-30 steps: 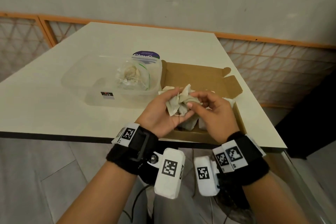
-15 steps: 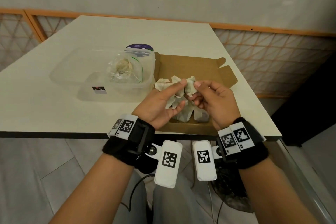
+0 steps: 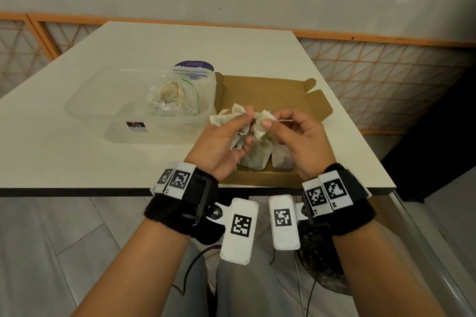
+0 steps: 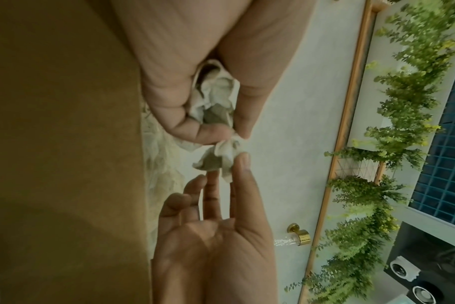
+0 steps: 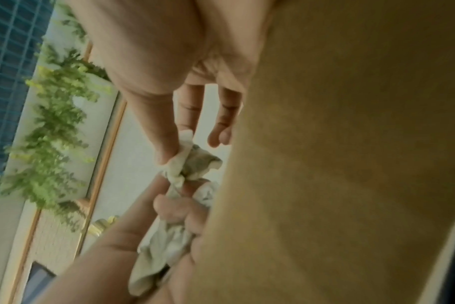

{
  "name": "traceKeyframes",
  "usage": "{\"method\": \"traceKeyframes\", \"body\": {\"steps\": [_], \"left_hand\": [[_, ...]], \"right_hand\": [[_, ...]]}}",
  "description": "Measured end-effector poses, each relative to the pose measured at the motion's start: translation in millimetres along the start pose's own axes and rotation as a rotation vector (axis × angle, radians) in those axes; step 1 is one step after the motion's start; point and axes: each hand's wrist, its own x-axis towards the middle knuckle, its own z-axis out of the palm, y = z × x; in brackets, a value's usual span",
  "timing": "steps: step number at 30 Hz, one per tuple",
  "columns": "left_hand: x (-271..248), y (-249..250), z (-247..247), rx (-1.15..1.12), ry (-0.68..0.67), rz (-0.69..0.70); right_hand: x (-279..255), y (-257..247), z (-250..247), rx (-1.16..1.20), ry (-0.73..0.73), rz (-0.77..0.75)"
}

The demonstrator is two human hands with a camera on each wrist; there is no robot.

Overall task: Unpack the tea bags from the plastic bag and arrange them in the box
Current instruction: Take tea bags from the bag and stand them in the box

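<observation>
Over the open brown cardboard box (image 3: 278,95) my left hand (image 3: 231,134) grips a crumpled bunch of white tea bags (image 3: 226,117). My right hand (image 3: 280,126) pinches one tea bag (image 3: 262,122) at the bunch's right side between thumb and forefinger, its other fingers spread. The left wrist view shows that pinched tea bag (image 4: 218,158) just past the bunch (image 4: 216,94) in my left hand's fingers. In the right wrist view the pinched bag (image 5: 187,162) sits above the bunch (image 5: 164,246). Two tea bags (image 3: 260,154) lie in the box's near part. The plastic bag (image 3: 172,95) with more tea bags lies in a clear tub.
The clear plastic tub (image 3: 108,110) stands left of the box on the cream table (image 3: 159,44), with a purple lid (image 3: 194,65) behind it. The box's flaps (image 3: 318,104) stick out to the right. The table's front edge (image 3: 77,192) runs just below my wrists.
Both hands have risen slightly over the box, and my right hand has drawn one tea bag a little apart from the bunch in the left.
</observation>
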Motion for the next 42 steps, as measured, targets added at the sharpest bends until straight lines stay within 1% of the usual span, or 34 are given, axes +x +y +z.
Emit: {"method": "traceKeyframes", "body": {"steps": [3,5,7,10,12,15,16,19,23,25,27,30,32,35,39,40,42], "left_hand": [[0,2,0,-0.04,0.014,-0.027],[1,2,0,-0.059,0.036,-0.038],[2,1,0,-0.03,0.053,-0.031],[1,0,2,0.08,0.043,-0.009],[-1,0,3,0.15,-0.006,0.005],[-4,-1,4,0.249,-0.104,0.017],[-4,-2,4,0.277,-0.11,0.021],[-2,-3,4,0.306,-0.062,0.037],[0,-2,3,0.182,-0.009,0.044],[1,0,3,0.128,-0.001,0.025],[1,4,2,0.046,-0.02,-0.027],[0,10,0,-0.161,-0.05,-0.119],[0,12,-2,-0.221,-0.038,-0.142],[0,11,-1,-0.167,-0.038,-0.128],[1,14,-2,-0.116,-0.016,-0.072],[1,15,-4,-0.113,-0.014,-0.058],[2,16,-7,-0.108,-0.007,-0.038]], "right_hand": [[3,0,-4,0.174,0.057,0.031],[3,-1,-7,0.249,0.035,0.058],[3,-1,-8,0.312,0.005,0.072],[3,-1,-7,0.315,-0.016,0.088],[3,0,-6,0.299,-0.015,0.101],[4,1,-5,0.259,0.028,0.072],[5,1,-5,0.251,0.037,0.063],[5,0,-5,0.269,0.063,0.061],[5,-3,-5,0.234,0.068,0.139],[5,-4,-5,0.269,0.093,0.151],[6,-5,-6,0.357,0.149,0.139],[7,-6,-8,0.431,0.228,0.121],[6,-5,-7,0.424,0.237,0.116],[5,-5,-6,0.381,0.213,0.14],[6,-4,-7,0.333,0.149,0.165],[6,-4,-7,0.269,0.127,0.176],[6,-3,-9,0.041,0.036,0.206]]}}
